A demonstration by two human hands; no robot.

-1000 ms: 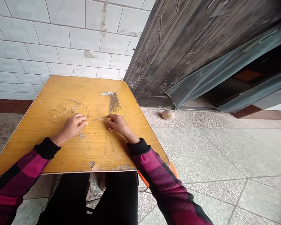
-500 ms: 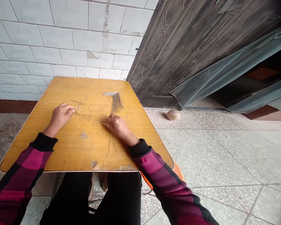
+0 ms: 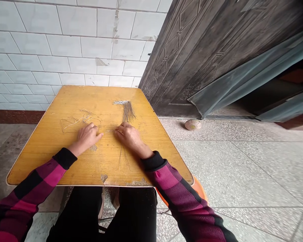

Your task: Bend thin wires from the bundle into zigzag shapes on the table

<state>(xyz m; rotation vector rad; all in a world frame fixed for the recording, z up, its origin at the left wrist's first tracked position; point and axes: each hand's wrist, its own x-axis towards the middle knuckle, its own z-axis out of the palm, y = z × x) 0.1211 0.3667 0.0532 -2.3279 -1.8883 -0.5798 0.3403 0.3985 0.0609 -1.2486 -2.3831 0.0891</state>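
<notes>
Fingers of the right hand point(image 3: 131, 137) pinched a thin wire point(image 3: 110, 130), lined up with the tabletop's near edge point(image 3: 78, 180), pointing at the left hand point(image 3: 86, 137), whose grip didn't show.

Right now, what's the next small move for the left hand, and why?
Probably nudge the left hand toward the thin strands and steady their free ends. The right hand appears to pinch them, those ends point toward the left thumb, and I see no clear grip in the left hand.
</notes>
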